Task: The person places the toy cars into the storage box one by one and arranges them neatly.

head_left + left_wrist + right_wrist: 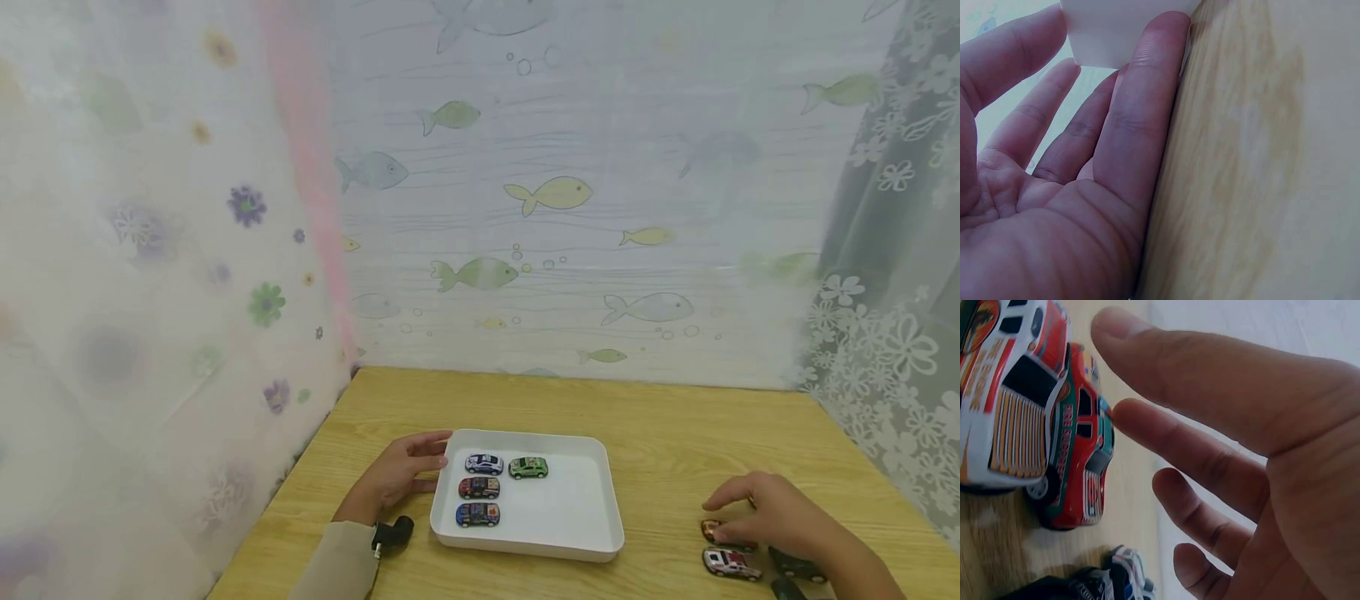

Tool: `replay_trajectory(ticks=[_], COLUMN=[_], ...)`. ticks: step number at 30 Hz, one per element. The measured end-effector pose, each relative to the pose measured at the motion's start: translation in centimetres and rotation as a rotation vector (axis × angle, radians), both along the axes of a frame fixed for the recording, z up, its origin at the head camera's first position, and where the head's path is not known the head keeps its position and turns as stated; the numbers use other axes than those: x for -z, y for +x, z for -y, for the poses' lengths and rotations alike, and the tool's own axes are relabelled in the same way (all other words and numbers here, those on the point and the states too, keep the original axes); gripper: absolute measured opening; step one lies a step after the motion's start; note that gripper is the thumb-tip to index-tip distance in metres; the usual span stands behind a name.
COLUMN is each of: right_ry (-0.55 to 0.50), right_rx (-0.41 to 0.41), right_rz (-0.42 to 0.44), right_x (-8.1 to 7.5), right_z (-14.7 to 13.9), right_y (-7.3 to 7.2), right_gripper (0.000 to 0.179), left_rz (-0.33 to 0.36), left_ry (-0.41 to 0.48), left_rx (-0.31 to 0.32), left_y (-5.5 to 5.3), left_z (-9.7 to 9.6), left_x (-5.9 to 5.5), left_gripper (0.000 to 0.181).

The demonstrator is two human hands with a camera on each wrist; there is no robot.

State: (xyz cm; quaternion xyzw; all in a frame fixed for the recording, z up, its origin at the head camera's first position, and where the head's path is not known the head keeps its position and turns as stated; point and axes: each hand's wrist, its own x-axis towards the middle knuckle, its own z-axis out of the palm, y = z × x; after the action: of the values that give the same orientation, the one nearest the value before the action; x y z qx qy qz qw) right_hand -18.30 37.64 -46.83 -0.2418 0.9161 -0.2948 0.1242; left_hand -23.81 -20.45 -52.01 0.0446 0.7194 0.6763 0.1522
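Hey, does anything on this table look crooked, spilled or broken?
No, nothing stands out. In the white tray, three toy cars line up with the green car beside the farthest one; no spill or damage shows. The right hand partly hides the other cars, so I can't check those.

A white tray (pixel 573 510) holds four upright toy cars (pixel 478 488). Right of it, a red car (pixel 1084 450) stands beside a white car (pixel 731 564).

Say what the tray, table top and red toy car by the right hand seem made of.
Tray: probably plastic, smooth white, with rounded, moulded-looking corners. Table top: low-sheen wood or wood-look laminate, by its grain. Toy car: glossy, printed metal or plastic, by its highlights.
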Motion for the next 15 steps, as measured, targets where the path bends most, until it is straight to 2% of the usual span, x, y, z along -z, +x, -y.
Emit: replay_trajectory(ticks=[15], right_ry=[-0.014], right_rx=[0.041], right_rz=[0.105], right_x=[0.53], right_z=[-0.16], right_y=[-0.22], right_gripper=[0.025], left_rz=[0.008], left_ry=[0.002], left_rx=[-0.006], left_y=[-0.16], left_z=[0.16], left_x=[0.14], left_gripper=[0.058])
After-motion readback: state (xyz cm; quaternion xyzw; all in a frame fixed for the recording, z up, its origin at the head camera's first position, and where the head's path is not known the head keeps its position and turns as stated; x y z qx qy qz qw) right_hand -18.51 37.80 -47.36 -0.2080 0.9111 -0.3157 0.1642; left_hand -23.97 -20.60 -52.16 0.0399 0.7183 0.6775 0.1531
